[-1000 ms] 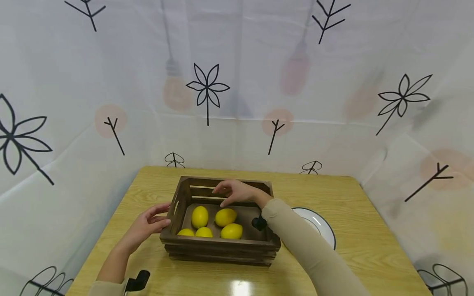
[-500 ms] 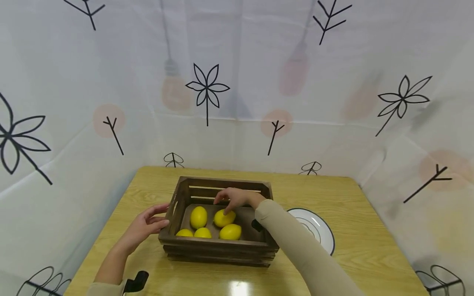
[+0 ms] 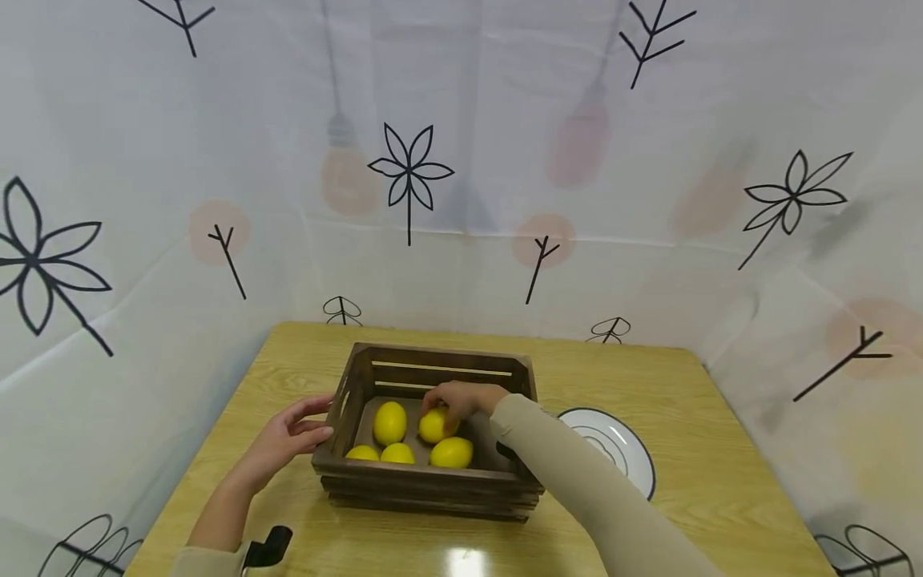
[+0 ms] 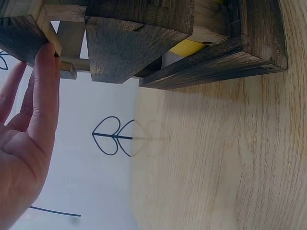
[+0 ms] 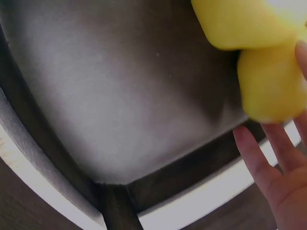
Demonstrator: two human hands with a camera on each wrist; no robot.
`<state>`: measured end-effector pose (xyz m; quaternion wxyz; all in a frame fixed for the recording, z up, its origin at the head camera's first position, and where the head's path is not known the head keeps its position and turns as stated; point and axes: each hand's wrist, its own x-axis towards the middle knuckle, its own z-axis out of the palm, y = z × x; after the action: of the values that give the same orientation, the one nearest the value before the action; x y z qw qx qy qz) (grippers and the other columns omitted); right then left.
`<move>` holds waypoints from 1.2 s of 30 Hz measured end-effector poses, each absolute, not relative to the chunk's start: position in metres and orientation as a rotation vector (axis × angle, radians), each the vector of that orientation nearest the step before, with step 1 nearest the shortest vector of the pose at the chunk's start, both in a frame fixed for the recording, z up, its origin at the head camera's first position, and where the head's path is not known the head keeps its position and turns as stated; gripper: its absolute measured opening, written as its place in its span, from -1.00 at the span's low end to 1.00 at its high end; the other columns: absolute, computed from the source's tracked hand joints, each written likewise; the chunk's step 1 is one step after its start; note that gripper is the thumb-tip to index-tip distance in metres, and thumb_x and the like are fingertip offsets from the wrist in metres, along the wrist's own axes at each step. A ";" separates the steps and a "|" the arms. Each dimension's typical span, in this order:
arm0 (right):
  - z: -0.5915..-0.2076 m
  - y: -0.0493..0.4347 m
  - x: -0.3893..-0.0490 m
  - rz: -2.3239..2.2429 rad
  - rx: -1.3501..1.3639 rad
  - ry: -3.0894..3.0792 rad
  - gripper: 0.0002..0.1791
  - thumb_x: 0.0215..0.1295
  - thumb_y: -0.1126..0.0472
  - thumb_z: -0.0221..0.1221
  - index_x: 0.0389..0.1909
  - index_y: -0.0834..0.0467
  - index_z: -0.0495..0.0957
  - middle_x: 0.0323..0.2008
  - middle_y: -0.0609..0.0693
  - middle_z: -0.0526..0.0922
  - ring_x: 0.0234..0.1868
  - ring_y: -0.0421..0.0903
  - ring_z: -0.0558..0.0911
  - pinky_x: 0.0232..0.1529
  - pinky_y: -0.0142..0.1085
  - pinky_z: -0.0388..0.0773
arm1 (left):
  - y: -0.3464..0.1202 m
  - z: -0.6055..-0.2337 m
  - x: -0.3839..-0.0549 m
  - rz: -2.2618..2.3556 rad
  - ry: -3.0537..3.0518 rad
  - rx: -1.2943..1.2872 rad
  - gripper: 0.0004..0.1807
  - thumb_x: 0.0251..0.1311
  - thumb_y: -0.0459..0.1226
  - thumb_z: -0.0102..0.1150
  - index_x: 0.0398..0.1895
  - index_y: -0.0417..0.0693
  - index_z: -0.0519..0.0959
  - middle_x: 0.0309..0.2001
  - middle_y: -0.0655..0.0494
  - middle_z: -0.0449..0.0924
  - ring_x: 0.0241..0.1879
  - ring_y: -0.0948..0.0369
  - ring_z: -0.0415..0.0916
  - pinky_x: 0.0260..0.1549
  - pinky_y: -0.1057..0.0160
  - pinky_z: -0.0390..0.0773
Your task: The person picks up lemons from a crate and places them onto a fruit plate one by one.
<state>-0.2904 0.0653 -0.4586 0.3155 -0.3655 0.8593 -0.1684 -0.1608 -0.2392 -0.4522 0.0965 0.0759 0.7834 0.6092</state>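
Observation:
Inside a brown slatted wooden crate (image 3: 429,486), my right hand (image 3: 469,398) grips a yellow lemon (image 3: 434,426), thumb on the near side and fingers beyond it. From the right wrist, that lemon (image 5: 271,88) shows between thumb and fingers, over the crate's grey bottom (image 5: 124,96). Several more lemons lie around it, one to the left (image 3: 390,423) and one just in front (image 3: 452,453). My left hand (image 3: 284,437) touches the crate's left end. Its fingers (image 4: 44,91) are extended against a top slat in the left wrist view.
A white plate (image 3: 638,449) with a dark rim stands right of the crate, partly behind my right sleeve (image 3: 577,477). Everything rests on a light wooden table (image 3: 692,513). A patterned white cloth (image 3: 461,144) hangs behind and along both sides.
My right hand has come down into the crate from above the lemons and closed around the back right one. The left hand has stayed at the crate's left end.

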 end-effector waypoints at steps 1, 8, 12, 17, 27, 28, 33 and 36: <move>-0.460 0.065 -0.290 -0.442 -0.955 2.262 -0.53 0.08 0.43 0.29 0.01 0.01 0.51 0.06 -0.13 0.45 0.11 -0.14 0.39 0.02 -0.31 0.38 | -0.239 -0.452 -0.161 1.806 2.319 0.225 -0.36 0.21 -0.20 0.19 0.34 -0.10 0.24 0.26 -0.20 0.21 0.09 -0.03 0.39 -0.12 0.07 0.49; -0.460 0.060 -0.287 -0.418 -0.946 2.269 -0.51 0.05 0.35 0.34 0.03 0.03 0.48 0.09 -0.06 0.44 0.10 -0.12 0.41 -0.06 -0.31 0.42 | -0.239 -0.451 -0.161 1.808 2.323 0.219 -0.36 0.21 -0.20 0.19 0.34 -0.11 0.25 0.27 -0.18 0.22 0.09 0.03 0.40 -0.12 0.07 0.48; -0.460 0.059 -0.288 -0.417 -0.993 2.302 -0.54 0.05 0.26 0.36 0.00 0.01 0.49 0.04 -0.07 0.47 0.06 -0.13 0.44 -0.05 -0.32 0.43 | -0.239 -0.451 -0.160 1.804 2.324 0.218 -0.36 0.21 -0.20 0.19 0.34 -0.11 0.24 0.27 -0.18 0.22 0.09 0.03 0.40 -0.11 0.06 0.48; -0.453 0.059 -0.290 -0.583 -0.998 2.324 -0.57 0.04 0.23 0.37 -0.04 -0.02 0.50 -0.04 -0.08 0.49 -0.04 -0.14 0.47 -0.12 -0.31 0.45 | -0.239 -0.450 -0.160 1.803 2.322 0.228 -0.36 0.21 -0.20 0.19 0.34 -0.11 0.24 0.28 -0.19 0.20 0.11 -0.02 0.38 -0.10 0.05 0.48; -0.433 0.058 -0.291 -0.805 -1.056 2.331 -0.54 0.06 0.20 0.35 0.01 0.05 0.47 -0.13 -0.07 0.52 -0.15 -0.18 0.49 -0.19 -0.35 0.46 | -0.239 -0.451 -0.159 1.804 2.325 0.218 -0.36 0.21 -0.20 0.19 0.34 -0.10 0.24 0.28 -0.18 0.20 0.10 -0.02 0.38 -0.10 0.04 0.48; -0.431 0.058 -0.291 -0.833 -1.056 2.330 -0.55 0.07 0.21 0.35 0.01 0.06 0.47 -0.14 -0.07 0.53 -0.16 -0.18 0.50 -0.19 -0.35 0.46 | -0.239 -0.451 -0.159 1.803 2.327 0.218 -0.36 0.21 -0.20 0.19 0.34 -0.10 0.24 0.27 -0.18 0.20 0.10 -0.01 0.39 -0.10 0.04 0.48; -0.419 0.059 -0.288 -0.977 -1.047 2.310 -0.54 0.08 0.23 0.34 0.03 0.09 0.46 -0.10 -0.04 0.50 -0.15 -0.14 0.49 -0.18 -0.33 0.47 | -0.239 -0.450 -0.158 1.794 2.335 0.226 -0.36 0.21 -0.20 0.19 0.34 -0.11 0.24 0.28 -0.19 0.20 0.09 0.01 0.40 -0.10 0.05 0.48; -0.414 0.059 -0.287 -1.049 -1.077 2.283 -0.53 0.10 0.24 0.32 0.06 0.13 0.44 -0.08 0.01 0.49 -0.16 -0.12 0.51 -0.18 -0.31 0.48 | -0.239 -0.451 -0.158 1.791 2.336 0.236 -0.36 0.22 -0.20 0.18 0.34 -0.11 0.24 0.28 -0.19 0.19 0.11 0.00 0.38 -0.10 0.05 0.48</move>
<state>-0.2872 0.0588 -0.4137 0.2027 -0.3859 0.8178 -0.3758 -0.1583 -0.2394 -0.4505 0.0941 0.0794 0.7876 0.6038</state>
